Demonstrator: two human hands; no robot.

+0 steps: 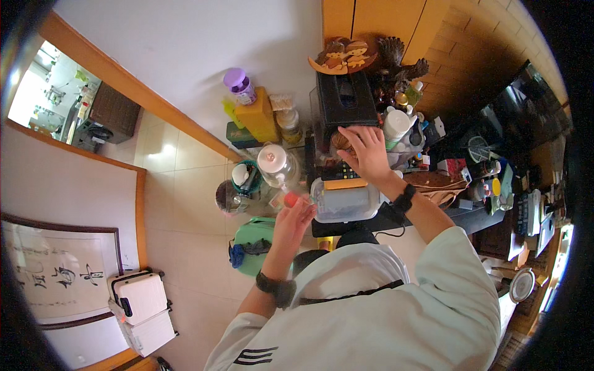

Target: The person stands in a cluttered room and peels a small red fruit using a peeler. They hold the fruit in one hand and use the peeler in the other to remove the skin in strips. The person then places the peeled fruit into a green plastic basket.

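My left hand (294, 215) holds a small red object (291, 199), blurred, to the left of a clear plastic container (320, 213). My right hand (369, 153) reaches over the cabinet, its thumb and fingers spread around a round brown object (342, 140) in front of a black box (348, 102); whether they touch it I cannot tell. Below that hand lies a black keypad or remote control (349, 170), beside an orange-yellow strip (345, 184) on the container. A glass jar with a pink lid (272, 159) stands beyond my left hand.
A white bottle (397, 124) and a brown bag (434, 185) crowd the right side. At the back left stand a yellow box (260, 116) and a purple-lidded container (239, 86). A green stool (253, 227) with dark cloth is on the left, and a wooden moon-shaped ornament (343, 58) sits behind.
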